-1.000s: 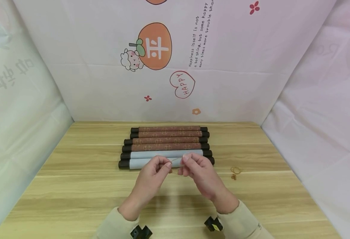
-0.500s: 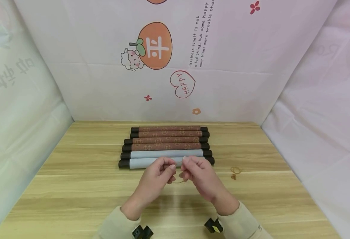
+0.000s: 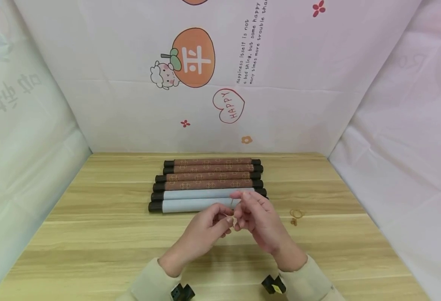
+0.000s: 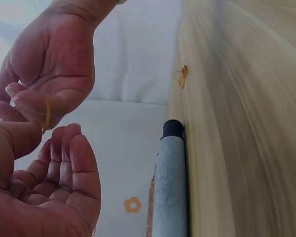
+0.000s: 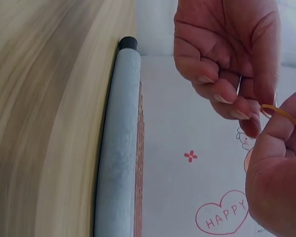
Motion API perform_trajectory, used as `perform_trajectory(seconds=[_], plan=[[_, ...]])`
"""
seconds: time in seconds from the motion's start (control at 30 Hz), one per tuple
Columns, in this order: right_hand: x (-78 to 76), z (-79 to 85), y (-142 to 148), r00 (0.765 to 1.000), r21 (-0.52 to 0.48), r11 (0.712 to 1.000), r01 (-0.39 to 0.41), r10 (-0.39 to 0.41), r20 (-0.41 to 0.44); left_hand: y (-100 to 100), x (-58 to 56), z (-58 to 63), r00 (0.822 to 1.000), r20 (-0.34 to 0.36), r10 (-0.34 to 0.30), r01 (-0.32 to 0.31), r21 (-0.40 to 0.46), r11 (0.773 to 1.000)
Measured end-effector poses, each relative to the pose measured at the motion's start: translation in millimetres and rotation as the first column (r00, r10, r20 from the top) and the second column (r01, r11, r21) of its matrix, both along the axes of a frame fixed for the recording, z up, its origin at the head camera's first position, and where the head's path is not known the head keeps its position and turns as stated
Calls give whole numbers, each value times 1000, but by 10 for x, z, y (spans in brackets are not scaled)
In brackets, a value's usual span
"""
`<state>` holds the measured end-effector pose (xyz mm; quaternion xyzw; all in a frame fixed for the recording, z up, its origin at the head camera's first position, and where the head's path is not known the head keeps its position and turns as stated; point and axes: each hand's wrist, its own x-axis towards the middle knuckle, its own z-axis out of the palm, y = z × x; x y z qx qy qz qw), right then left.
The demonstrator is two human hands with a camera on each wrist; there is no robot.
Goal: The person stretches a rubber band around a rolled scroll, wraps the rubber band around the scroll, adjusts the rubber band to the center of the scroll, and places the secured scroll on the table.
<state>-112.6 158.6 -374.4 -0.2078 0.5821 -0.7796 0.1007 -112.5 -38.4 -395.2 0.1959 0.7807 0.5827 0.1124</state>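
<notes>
1. The thin yellow elastic band (image 4: 47, 111) is up off the wood-grained tabletop (image 3: 92, 251), between your hands, probably to leave your fingers room.
2. Your left hand (image 3: 203, 232) pinches it between thumb and finger; your right hand (image 3: 262, 221) hooks it over a bent finger, seemingly as an opposing anchor.
3. Beyond, two pale blue-grey, black-ended rolls (image 3: 190, 205) lie alongside four brown, gold-patterned rolls (image 3: 205, 176), likely packed to prevent rolling.
4. More yellowish bands (image 3: 293, 222) lie to your right, seemingly within reach.

A printed white cloth (image 3: 288, 117) hangs behind the wooden table (image 3: 92, 242).
</notes>
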Motion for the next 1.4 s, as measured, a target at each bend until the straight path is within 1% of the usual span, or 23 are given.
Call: perform_trajectory(seconds=[0.13,0.23,0.3,0.37,0.43,0.5,0.6,0.77,0.83,0.9,1.0,1.1,1.23,1.33,1.4], plan=[[-5,20,73,999,80,996,48,-50,22,-31,-45,24,997,-78,23,-31,-100,995],[-3,35,142,995,133,986,95,-99,23,-61,-108,31,987,-156,30,-57,-173,983],[0,44,190,991,158,980,124,-129,21,-77,-162,38,977,-212,27,-77,-232,970],[5,52,235,988,171,974,149,-155,21,-88,-222,45,964,-266,10,-97,-314,944],[10,57,274,985,175,971,165,-171,22,-95,-285,55,949,-315,-23,-112,-404,908],[15,58,306,983,176,969,174,-181,20,-93,-353,52,932,-357,-63,-134,-501,855],[21,53,343,982,172,968,184,-188,8,-70,-459,40,911,-391,-130,-150,-607,780],[20,40,386,979,167,965,201,-204,4,-8,-630,-6,900,-384,-207,-163,-736,657],[19,34,400,977,166,964,208,-213,14,10,-689,-35,896,-381,-230,-169,-769,617],[17,28,413,975,164,963,215,-222,26,24,-739,-68,890,-383,-247,-176,-789,589],[19,25,430,970,167,959,228,-238,41,36,-801,-113,885,-390,-253,-190,-800,569],[21,24,442,968,170,957,235,-247,53,35,-859,-174,882,-401,-246,-206,-799,565],[19,17,458,968,171,958,231,-244,55,35,-934,-258,879,-413,-237,-229,-803,550],[16,8,466,969,168,959,227,-240,57,43,-963,-299,872,-423,-245,-245,-811,531],[16,2,467,969,165,960,224,-238,64,46,-965,-323,867,-430,-250,-252,-813,525]])
